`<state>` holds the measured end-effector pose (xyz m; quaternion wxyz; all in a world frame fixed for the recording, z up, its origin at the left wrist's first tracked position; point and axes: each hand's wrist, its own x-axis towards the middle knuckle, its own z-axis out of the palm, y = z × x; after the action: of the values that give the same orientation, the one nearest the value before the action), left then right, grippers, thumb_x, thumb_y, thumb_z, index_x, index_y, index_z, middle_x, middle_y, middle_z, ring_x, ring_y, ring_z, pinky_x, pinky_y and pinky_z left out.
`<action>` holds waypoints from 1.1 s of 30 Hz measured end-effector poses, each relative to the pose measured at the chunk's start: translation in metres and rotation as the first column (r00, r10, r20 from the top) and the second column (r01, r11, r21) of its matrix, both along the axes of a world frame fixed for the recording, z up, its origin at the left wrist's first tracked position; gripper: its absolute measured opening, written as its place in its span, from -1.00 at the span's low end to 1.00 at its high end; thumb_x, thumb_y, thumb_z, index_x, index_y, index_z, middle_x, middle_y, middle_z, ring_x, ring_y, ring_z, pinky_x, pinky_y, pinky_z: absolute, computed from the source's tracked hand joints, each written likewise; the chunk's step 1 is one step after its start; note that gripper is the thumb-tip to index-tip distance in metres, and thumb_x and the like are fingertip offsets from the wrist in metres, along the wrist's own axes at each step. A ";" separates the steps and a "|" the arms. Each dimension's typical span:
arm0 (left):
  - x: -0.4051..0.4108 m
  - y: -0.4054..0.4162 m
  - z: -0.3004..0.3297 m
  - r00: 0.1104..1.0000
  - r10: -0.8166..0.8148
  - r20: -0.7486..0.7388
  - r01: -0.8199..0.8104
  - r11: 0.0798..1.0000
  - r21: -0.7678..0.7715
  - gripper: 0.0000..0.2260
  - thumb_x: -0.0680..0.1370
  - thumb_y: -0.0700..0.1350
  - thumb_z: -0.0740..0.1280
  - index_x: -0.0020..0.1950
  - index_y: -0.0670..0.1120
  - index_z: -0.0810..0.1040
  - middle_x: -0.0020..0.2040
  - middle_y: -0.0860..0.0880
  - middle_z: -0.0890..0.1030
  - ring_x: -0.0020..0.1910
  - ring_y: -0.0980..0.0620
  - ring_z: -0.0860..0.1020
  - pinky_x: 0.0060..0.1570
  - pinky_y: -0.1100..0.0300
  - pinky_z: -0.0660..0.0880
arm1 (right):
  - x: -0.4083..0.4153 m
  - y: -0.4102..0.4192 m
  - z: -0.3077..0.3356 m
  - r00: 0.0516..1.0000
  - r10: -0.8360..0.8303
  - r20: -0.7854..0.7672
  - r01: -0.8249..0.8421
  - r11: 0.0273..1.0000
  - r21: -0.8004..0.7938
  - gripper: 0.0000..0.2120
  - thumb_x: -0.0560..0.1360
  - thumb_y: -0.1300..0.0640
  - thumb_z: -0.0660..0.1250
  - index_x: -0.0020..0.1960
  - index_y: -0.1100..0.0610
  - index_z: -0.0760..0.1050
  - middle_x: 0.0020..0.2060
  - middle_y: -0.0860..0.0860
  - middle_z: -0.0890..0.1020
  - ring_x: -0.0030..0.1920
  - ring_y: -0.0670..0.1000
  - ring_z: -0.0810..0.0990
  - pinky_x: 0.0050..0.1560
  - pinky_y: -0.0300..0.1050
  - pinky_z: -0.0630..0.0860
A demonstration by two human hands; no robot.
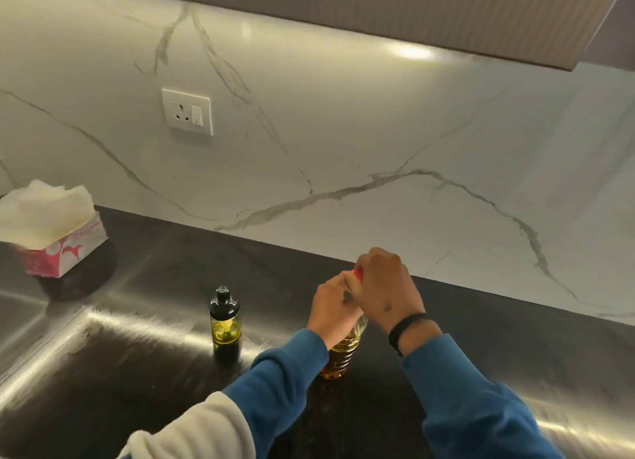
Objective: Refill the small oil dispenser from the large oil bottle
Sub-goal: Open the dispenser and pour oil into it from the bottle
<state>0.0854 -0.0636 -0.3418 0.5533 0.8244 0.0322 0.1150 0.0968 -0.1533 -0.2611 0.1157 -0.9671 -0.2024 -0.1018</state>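
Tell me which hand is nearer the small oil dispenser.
Left. The left hand grips the large oil bottle neck, just right of the dispenser; the right hand sits farther right on the red cap.

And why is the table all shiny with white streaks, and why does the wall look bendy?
In the head view, a lamp under the cabinet glares on the marble wall and streaks across the dark countertop. The wide-angle lens bends the wall's straight edges. The hands on the large oil bottle look slightly blurred; the small oil dispenser stays fairly sharp.

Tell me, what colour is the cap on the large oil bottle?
Red; the cap shows between the fingers in the head view.
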 end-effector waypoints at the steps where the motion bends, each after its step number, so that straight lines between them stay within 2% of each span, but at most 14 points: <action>1: 0.001 0.000 -0.002 1.000 -0.010 0.014 0.010 0.999 -0.039 -0.61 0.49 -0.31 0.30 -0.40 0.10 0.33 -0.51 0.15 0.41 -0.51 0.26 0.39 -0.42 0.38 0.25 | 0.001 0.000 -0.001 1.000 -0.010 -0.001 0.010 1.000 -0.006 -0.77 0.59 -0.01 0.29 0.01 0.14 0.58 -0.10 -0.01 0.54 -0.21 -0.10 0.46 -0.25 -0.40 0.32; 3: 0.005 0.000 -0.005 0.998 -0.048 0.035 0.051 0.995 -0.082 -0.60 0.45 -0.29 0.31 -0.46 0.15 0.40 -0.51 0.21 0.44 -0.48 0.25 0.39 -0.39 0.40 0.26 | 0.004 -0.001 -0.001 1.000 -0.010 0.000 0.010 1.000 -0.011 -0.80 0.58 0.03 0.30 0.01 0.15 0.59 -0.12 -0.02 0.52 -0.21 -0.10 0.45 -0.31 -0.41 0.24; 7: 0.008 0.008 -0.003 0.984 -0.168 0.053 0.174 0.978 -0.116 -0.47 0.47 -0.36 0.35 -0.49 0.23 0.46 -0.50 0.25 0.46 -0.44 0.25 0.43 -0.34 0.42 0.35 | 0.006 -0.003 0.005 0.998 0.052 -0.039 -0.052 0.999 -0.013 -0.83 0.55 0.06 0.35 0.01 0.15 0.61 -0.13 -0.04 0.49 -0.18 -0.08 0.47 -0.29 -0.42 0.24; 10: 0.009 0.012 -0.007 0.978 -0.188 0.086 0.197 0.973 -0.117 -0.62 0.46 -0.26 0.40 -0.40 0.19 0.48 -0.41 0.20 0.51 -0.34 0.20 0.48 -0.24 0.25 0.44 | 0.007 -0.004 0.016 0.982 0.143 -0.122 -0.149 0.988 -0.042 -0.86 0.54 0.14 0.36 0.05 0.10 0.66 -0.08 -0.06 0.49 -0.08 -0.06 0.54 -0.25 -0.43 0.28; 13: 0.005 0.011 -0.009 0.978 -0.181 0.104 0.194 0.971 -0.138 -0.73 0.46 -0.26 0.39 -0.33 0.05 0.47 -0.44 0.16 0.46 -0.40 0.17 0.41 -0.30 0.22 0.39 | 0.005 -0.006 0.035 0.936 0.229 -0.266 -0.252 0.966 -0.057 -0.74 0.51 0.21 0.37 0.16 -0.01 0.64 0.10 -0.07 0.55 0.06 -0.09 0.52 -0.04 -0.35 0.40; 15: 0.004 0.010 -0.007 0.977 -0.186 0.101 0.200 0.966 -0.161 -0.82 0.47 -0.27 0.39 -0.28 -0.09 0.48 -0.43 0.15 0.45 -0.39 0.16 0.40 -0.30 0.22 0.38 | 0.003 -0.007 0.043 0.929 0.222 -0.294 -0.237 0.971 -0.014 -0.57 0.46 0.13 0.42 0.32 -0.01 0.54 0.18 -0.07 0.53 0.15 -0.08 0.50 0.08 -0.26 0.42; 16: 0.004 0.010 -0.006 0.976 -0.192 0.105 0.208 0.962 -0.174 -0.83 0.49 -0.25 0.39 -0.27 -0.09 0.49 -0.42 0.16 0.46 -0.38 0.17 0.42 -0.28 0.24 0.39 | 0.003 -0.007 0.044 0.946 0.181 -0.267 -0.191 0.981 -0.012 -0.52 0.45 0.05 0.44 0.36 0.02 0.50 0.21 -0.03 0.53 0.19 -0.04 0.51 0.11 -0.21 0.44; 18: 0.005 0.010 -0.006 0.979 -0.188 0.084 0.200 0.967 -0.159 -0.79 0.52 -0.19 0.40 -0.25 0.06 0.50 -0.42 0.20 0.51 -0.38 0.22 0.48 -0.26 0.32 0.41 | 0.006 -0.005 0.041 0.976 0.070 -0.205 -0.081 0.996 -0.047 -0.54 0.48 -0.12 0.41 0.27 0.11 0.54 0.15 0.03 0.56 0.14 0.04 0.56 0.08 -0.14 0.50; 20: 0.005 0.010 -0.006 0.982 -0.176 0.065 0.185 0.970 -0.160 -0.78 0.52 -0.16 0.42 -0.23 0.12 0.49 -0.43 0.22 0.53 -0.39 0.24 0.51 -0.27 0.35 0.41 | 0.010 -0.002 0.033 0.985 -0.004 -0.172 -0.012 0.996 -0.091 -0.58 0.50 -0.18 0.36 0.10 0.17 0.59 0.02 0.04 0.59 -0.01 0.04 0.59 -0.07 -0.16 0.52; 23: 0.006 0.008 -0.006 0.983 -0.165 0.082 0.177 0.969 -0.172 -0.81 0.49 -0.12 0.44 -0.21 0.15 0.52 -0.34 0.18 0.58 -0.30 0.22 0.54 -0.19 0.25 0.46 | 0.013 0.001 0.024 0.991 -0.017 -0.130 0.007 0.997 -0.077 -0.68 0.51 -0.09 0.38 0.01 0.18 0.59 -0.07 0.08 0.62 -0.13 0.04 0.60 -0.18 -0.19 0.51; 27: 0.006 0.008 -0.005 0.982 -0.168 0.085 0.178 0.975 -0.132 -0.75 0.50 -0.12 0.43 -0.30 0.16 0.52 -0.33 0.14 0.58 -0.30 0.20 0.54 -0.21 0.22 0.49 | 0.013 0.000 0.024 0.990 0.052 -0.133 -0.060 0.996 -0.059 -0.78 0.51 0.05 0.39 0.05 0.17 0.61 -0.03 0.06 0.62 -0.11 0.01 0.60 -0.13 -0.21 0.56; 30: 0.003 0.008 0.000 0.983 -0.166 0.081 0.172 0.982 -0.079 -0.80 0.52 -0.11 0.43 -0.25 0.12 0.52 -0.32 0.16 0.58 -0.27 0.20 0.54 -0.17 0.19 0.51 | 0.013 -0.005 0.030 0.984 0.106 -0.143 -0.107 0.994 0.001 -0.79 0.47 0.09 0.40 0.07 0.14 0.64 -0.03 -0.02 0.58 -0.08 -0.04 0.56 -0.15 -0.30 0.46; 32: 0.002 0.011 0.005 0.986 -0.155 0.060 0.155 0.988 0.002 -0.89 0.50 -0.02 0.45 -0.12 0.18 0.54 -0.22 0.18 0.62 -0.13 0.18 0.59 -0.01 0.05 0.59 | 0.012 -0.011 0.035 0.984 0.124 -0.131 -0.114 0.990 0.078 -0.80 0.44 0.10 0.42 0.05 0.11 0.65 -0.07 -0.04 0.58 -0.09 -0.07 0.55 -0.15 -0.35 0.45; 33: 0.002 0.012 0.007 0.988 -0.142 0.058 0.137 0.987 0.083 -0.84 0.47 0.07 0.46 -0.01 0.24 0.54 -0.10 0.19 0.64 -0.01 0.17 0.59 0.13 -0.03 0.57 | 0.011 -0.016 0.037 0.985 0.128 -0.117 -0.112 0.985 0.133 -0.81 0.43 0.12 0.43 0.03 0.11 0.65 -0.09 -0.05 0.59 -0.12 -0.09 0.56 -0.17 -0.37 0.45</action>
<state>0.0871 -0.0517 -0.3347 0.5277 0.8418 -0.0481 0.1035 0.1076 -0.1691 -0.2245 0.1949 -0.9484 -0.2459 -0.0462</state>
